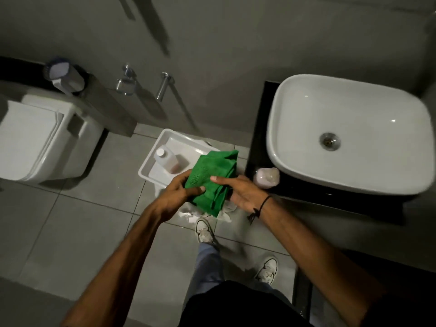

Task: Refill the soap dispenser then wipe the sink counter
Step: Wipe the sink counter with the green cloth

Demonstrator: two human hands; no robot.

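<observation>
Bright green cloth [211, 180], folded and bunched up, gripped by both left hand [178, 193] and right hand [240, 193].

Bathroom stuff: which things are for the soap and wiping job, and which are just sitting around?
For the job: green cloth held in both hands, soap dispenser, black counter, refill bottle in the white tray.

Just there: toilet, wall taps, crumpled paper on the floor.
</observation>
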